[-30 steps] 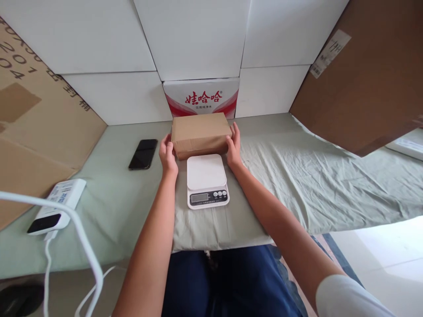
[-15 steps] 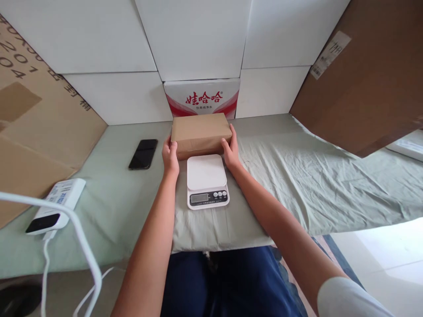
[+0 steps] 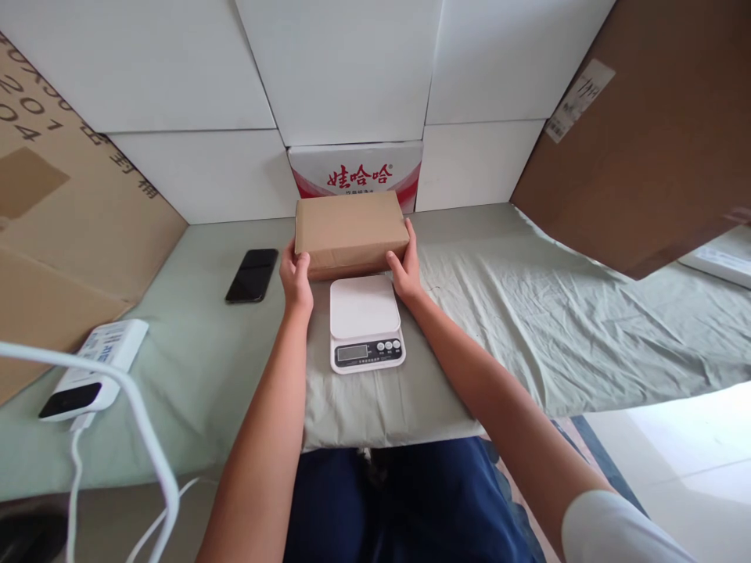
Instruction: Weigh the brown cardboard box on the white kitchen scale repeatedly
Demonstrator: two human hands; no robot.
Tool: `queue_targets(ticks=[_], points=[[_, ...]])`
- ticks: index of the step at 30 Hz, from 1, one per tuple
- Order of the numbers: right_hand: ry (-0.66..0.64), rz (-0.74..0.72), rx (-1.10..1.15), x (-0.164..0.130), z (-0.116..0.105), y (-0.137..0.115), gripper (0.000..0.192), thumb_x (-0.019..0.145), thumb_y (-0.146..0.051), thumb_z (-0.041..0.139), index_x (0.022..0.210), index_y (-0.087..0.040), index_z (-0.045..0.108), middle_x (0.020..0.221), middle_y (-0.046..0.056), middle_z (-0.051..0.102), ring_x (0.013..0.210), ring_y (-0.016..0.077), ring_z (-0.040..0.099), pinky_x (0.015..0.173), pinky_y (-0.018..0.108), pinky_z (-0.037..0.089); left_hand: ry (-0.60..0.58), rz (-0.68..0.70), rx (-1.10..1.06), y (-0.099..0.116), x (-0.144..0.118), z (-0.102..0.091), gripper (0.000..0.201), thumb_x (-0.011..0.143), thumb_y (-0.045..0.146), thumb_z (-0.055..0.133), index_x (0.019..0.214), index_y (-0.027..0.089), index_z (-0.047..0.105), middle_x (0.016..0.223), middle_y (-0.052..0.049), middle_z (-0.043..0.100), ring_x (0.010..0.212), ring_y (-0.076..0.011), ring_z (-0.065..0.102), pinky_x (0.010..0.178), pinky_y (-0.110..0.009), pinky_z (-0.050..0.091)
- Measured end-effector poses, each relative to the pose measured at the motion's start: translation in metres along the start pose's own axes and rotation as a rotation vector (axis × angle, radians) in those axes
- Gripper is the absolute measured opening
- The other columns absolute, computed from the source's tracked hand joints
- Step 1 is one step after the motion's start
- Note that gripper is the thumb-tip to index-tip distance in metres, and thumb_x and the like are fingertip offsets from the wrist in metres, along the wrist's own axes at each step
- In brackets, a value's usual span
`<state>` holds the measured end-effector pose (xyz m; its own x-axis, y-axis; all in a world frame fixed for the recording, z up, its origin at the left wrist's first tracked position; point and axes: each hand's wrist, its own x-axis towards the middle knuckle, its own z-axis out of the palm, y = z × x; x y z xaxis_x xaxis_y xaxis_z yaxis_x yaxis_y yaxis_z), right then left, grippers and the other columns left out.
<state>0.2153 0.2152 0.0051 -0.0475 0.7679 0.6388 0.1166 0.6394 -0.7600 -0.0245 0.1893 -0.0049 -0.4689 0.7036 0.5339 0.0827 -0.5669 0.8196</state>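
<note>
Cardboard box (image 3: 350,232): plain brown, closed, long side facing me. It sits at 12 o'clock from the scale, its near edge just above the far edge of the weighing plate; I cannot tell whether it rests on the cloth or is lifted.
My left hand (image 3: 296,280): pressed against the box's left end, thumb on the front face near the lower corner, fingers wrapped behind and hidden.
My right hand (image 3: 404,266): pressed against the box's right end, fingers running up the side, thumb at the lower front corner. My two hands clamp the box between them.
Kitchen scale (image 3: 366,322): white, square plate bare, a dark display and three round buttons on the strip facing me. It lies at 6 o'clock from the box, between my forearms.
Cloth (image 3: 528,313): pale green, creased, covering the counter (image 3: 375,426); the counter's front edge runs at 6 o'clock from the scale.
Phone (image 3: 253,274): black, screen dark, flat on the cloth at 9 o'clock from the box, well apart from my left hand.
Printed carton (image 3: 357,172): white with red characters, upright against the white wall panels at 12 o'clock, directly behind the box.
White device (image 3: 94,369): with a dark window and a white cable, at 8 o'clock near the counter's left edge.
Brown cardboard sheets (image 3: 645,141): leaning at 2 o'clock and at 9 o'clock.
</note>
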Motion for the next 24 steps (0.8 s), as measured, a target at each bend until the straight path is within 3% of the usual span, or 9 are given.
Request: queue_targets(ticks=[5, 10, 16, 20, 24], points=[[0.035, -0.049, 0.045, 0.002, -0.002, -0.014, 0.088, 0.092, -0.072, 0.047, 0.163, -0.028, 0.018, 0.173, 0.005, 0.026, 0.161, 0.0292, 0.024, 0.134, 0.051, 0.019, 0.005, 0.056, 0.035, 0.018, -0.001, 0.002, 0.063, 0.081, 0.059, 0.067, 0.129, 0.019, 0.065, 0.131, -0.013, 0.068, 0.127, -0.0296, 0.062, 0.112, -0.041, 0.046], [0.05, -0.064, 0.022, -0.001, -0.012, -0.039, 0.085, 0.093, -0.071, 0.045, 0.163, -0.031, 0.017, 0.173, 0.004, 0.026, 0.161, 0.0288, 0.026, 0.133, 0.053, 0.023, -0.053, 0.115, 0.078, 0.052, -0.015, 0.009, 0.064, 0.084, 0.059, 0.064, 0.135, 0.021, 0.062, 0.135, -0.012, 0.067, 0.132, -0.0296, 0.059, 0.116, -0.04, 0.042], [-0.007, -0.041, 0.017, -0.046, -0.033, -0.066, 0.088, 0.094, -0.067, 0.05, 0.164, -0.029, 0.012, 0.173, 0.007, 0.025, 0.16, 0.0311, 0.028, 0.132, 0.056, 0.026, -0.11, 0.112, 0.1, 0.09, -0.06, -0.001, 0.067, 0.087, 0.058, 0.062, 0.143, 0.021, 0.057, 0.14, -0.014, 0.064, 0.141, -0.0322, 0.052, 0.121, -0.043, 0.037], [0.027, -0.018, 0.026, -0.075, -0.038, -0.078, 0.082, 0.096, -0.062, 0.05, 0.164, -0.029, 0.016, 0.17, 0.008, 0.03, 0.158, 0.0322, 0.032, 0.131, 0.057, 0.028, -0.099, 0.085, 0.125, 0.1, -0.092, -0.008, 0.063, 0.088, 0.057, 0.06, 0.138, 0.019, 0.06, 0.137, -0.015, 0.066, 0.141, -0.0321, 0.052, 0.121, -0.043, 0.036], [0.086, 0.006, 0.004, -0.079, -0.033, -0.084, 0.079, 0.096, -0.062, 0.049, 0.162, -0.029, 0.022, 0.167, 0.009, 0.035, 0.155, 0.033, 0.035, 0.13, 0.057, 0.03, -0.053, 0.054, 0.187, 0.098, -0.102, -0.006, 0.06, 0.088, 0.059, 0.059, 0.134, 0.019, 0.062, 0.132, -0.015, 0.068, 0.135, -0.0318, 0.057, 0.116, -0.043, 0.042]])
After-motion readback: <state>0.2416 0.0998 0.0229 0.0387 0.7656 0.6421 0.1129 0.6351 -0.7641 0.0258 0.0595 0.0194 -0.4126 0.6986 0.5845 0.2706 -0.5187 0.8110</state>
